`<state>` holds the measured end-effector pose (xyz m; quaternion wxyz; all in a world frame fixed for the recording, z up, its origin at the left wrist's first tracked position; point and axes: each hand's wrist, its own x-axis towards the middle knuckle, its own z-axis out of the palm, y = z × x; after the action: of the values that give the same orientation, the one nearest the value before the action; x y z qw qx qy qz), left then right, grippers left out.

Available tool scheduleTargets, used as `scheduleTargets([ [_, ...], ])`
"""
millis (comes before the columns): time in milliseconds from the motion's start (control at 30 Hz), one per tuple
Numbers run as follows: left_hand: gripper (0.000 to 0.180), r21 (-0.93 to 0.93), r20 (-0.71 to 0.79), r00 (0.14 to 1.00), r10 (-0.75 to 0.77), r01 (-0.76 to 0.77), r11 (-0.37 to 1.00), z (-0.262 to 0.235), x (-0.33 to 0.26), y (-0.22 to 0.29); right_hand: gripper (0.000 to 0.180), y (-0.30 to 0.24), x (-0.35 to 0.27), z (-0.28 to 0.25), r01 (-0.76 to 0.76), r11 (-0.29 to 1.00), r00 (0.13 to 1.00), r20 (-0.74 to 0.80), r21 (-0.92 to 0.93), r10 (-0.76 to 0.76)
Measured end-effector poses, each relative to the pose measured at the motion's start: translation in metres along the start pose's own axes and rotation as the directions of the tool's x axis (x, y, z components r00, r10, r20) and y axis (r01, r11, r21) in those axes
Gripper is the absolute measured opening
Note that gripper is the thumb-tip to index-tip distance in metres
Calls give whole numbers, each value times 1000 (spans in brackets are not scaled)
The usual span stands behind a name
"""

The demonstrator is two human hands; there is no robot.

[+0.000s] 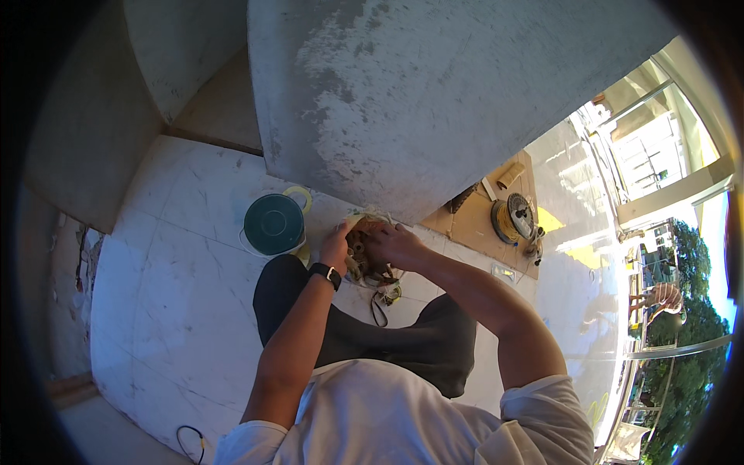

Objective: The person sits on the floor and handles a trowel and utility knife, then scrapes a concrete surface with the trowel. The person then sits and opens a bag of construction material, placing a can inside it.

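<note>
A pale, crumpled bag (pixel 372 211) stands on the floor in front of my knees, its mouth spread and several brown, tube-like pieces (pixel 358 252) showing inside. My left hand (pixel 335 245), with a dark watch on the wrist, grips the bag's left edge. From the right, my right hand (pixel 395 246) reaches into the mouth of the bag; its fingertips are hidden among the contents. A dark cord loop (pixel 379 311) lies against the bag's near side.
A bucket with a green lid (pixel 274 223) stands left of the bag, a pale tape roll (pixel 297 200) behind it. At right, a wire spool (pixel 511 218) rests on cardboard (pixel 473 225). A rough grey panel (pixel 418 93) rises just ahead. Far right, a person (pixel 664 297) is outside.
</note>
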<state>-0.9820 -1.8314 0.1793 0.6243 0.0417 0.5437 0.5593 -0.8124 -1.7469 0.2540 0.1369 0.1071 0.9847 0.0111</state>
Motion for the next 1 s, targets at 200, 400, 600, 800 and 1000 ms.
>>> scheduleTargets([
  [200,56,-111,43,999,5,0,994,-7,4,-4,65,9,-25,-27,-116,881,960,-177,458,218],
  [400,53,50,-59,995,83,-80,996,-1,2,-10,37,6,-35,-22,-663,468,549,-46,584,835],
  [600,47,812,151,336,930,-579,78,18,-61,-9,31,22,-42,15,-696,428,607,155,576,779],
  [800,47,852,519,762,386,-497,-165,53,-75,-3,30,18,-57,6,-692,380,581,161,614,798],
  [1000,61,942,301,941,156,-268,-204,68,-31,-11,33,2,-53,-10,-611,459,639,60,644,766],
])
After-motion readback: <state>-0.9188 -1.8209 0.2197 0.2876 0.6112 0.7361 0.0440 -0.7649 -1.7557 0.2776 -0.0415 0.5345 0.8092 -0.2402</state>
